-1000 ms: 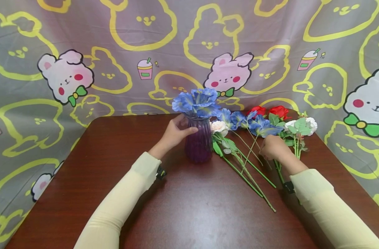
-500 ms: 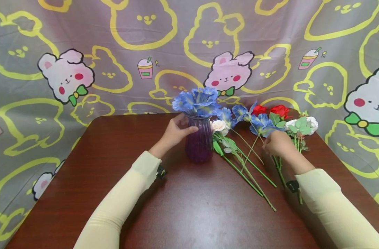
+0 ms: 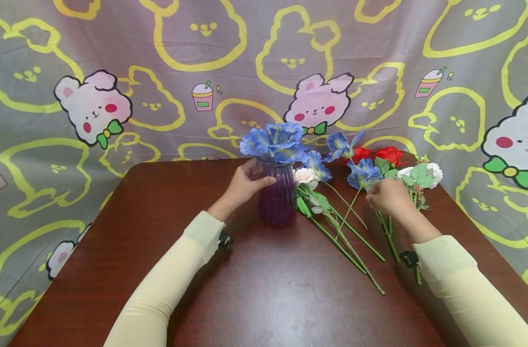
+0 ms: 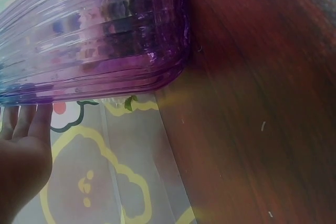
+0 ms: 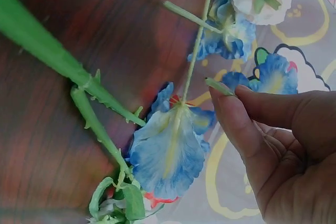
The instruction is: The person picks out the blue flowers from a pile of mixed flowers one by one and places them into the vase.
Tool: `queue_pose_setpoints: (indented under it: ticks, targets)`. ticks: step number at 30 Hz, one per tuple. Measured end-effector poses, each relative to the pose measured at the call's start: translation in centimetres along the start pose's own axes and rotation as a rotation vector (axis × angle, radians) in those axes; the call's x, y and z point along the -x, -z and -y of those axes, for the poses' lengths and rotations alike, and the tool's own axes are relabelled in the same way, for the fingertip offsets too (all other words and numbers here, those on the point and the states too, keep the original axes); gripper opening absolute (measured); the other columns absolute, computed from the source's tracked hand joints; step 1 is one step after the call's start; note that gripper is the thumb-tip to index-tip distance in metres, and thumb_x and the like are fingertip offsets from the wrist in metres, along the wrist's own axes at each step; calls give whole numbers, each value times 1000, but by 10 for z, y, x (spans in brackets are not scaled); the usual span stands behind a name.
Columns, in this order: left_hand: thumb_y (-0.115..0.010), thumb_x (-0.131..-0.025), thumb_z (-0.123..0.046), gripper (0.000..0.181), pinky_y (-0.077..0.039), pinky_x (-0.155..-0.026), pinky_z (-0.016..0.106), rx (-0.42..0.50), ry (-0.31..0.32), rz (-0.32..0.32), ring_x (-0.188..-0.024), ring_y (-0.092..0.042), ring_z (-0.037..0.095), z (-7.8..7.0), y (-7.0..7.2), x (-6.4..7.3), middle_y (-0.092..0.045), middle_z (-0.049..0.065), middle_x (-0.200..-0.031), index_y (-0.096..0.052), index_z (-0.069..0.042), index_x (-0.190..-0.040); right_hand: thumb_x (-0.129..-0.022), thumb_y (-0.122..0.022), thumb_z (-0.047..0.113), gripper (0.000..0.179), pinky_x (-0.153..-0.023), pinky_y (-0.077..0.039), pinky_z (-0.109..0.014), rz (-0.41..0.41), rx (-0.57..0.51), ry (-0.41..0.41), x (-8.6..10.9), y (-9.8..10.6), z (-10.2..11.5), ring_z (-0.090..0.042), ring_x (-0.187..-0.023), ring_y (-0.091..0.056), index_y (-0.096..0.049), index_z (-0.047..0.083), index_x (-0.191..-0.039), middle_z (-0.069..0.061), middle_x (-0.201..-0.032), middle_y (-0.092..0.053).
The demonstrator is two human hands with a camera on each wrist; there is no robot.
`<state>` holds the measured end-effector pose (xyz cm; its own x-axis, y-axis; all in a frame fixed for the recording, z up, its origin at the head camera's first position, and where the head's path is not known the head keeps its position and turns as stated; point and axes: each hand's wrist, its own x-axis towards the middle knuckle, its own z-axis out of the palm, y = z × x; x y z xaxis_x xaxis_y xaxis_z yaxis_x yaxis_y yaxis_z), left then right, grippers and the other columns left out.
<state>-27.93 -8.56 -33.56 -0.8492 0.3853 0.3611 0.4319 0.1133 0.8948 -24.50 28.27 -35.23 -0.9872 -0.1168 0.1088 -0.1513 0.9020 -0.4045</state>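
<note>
My left hand (image 3: 247, 182) holds the purple ribbed glass vase (image 3: 277, 205) near its neck, thumb across the front. In the left wrist view the vase (image 4: 100, 40) fills the upper left, its fingers behind. Blue artificial irises (image 3: 273, 143) fill the vase mouth. My right hand (image 3: 391, 198) pinches the thin green stem end (image 5: 218, 86) of another blue iris (image 3: 338, 145) between thumb and finger. That bloom is raised at the back of the table. Under it, another blue iris (image 3: 362, 173) lies on the table, large in the right wrist view.
Between vase and right hand lie a blue iris (image 3: 318, 165) and a pale pink rose (image 3: 305, 177) with long green stems. Red roses (image 3: 389, 155) and a white rose (image 3: 433, 174) lie at the back right. A patterned cloth (image 3: 159, 43) hangs behind the brown table (image 3: 264, 289).
My right hand has moved slightly right and lifted one blue iris, its bloom rising away from the others. My left hand and the vase have stayed put.
</note>
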Motion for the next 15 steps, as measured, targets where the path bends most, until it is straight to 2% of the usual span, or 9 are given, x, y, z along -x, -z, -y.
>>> queue_pose_setpoints:
  ticks: [6,10,15]
  targets:
    - [-73,-87,-5,58,-49,-93,38,20,-6,-9,-116,-57,24,25,1,-8,-61,15,-129,-50,-4,-140,-84,-69,9,12,-60,-46,-40,-49,-31,-2,1,2,3,-23,-64,-60,-72,0,-78,-3,-64,-67]
    - [-75,-86,-13,58,-50,-92,37,5,-5,-20,-113,-59,22,29,2,-8,-63,11,-126,-52,-8,-139,-85,-68,9,12,-58,-45,-35,-73,-67,-5,3,3,7,-19,-64,-60,-73,-2,-84,-5,-68,-69]
    - [-76,-86,-19,58,-50,-92,37,-5,-7,-21,-112,-59,21,29,2,-7,-64,10,-125,-53,-9,-139,-88,-68,11,15,-57,-44,-35,-125,-85,5,6,5,15,-22,-66,-62,-73,-3,-87,-6,-70,-69]
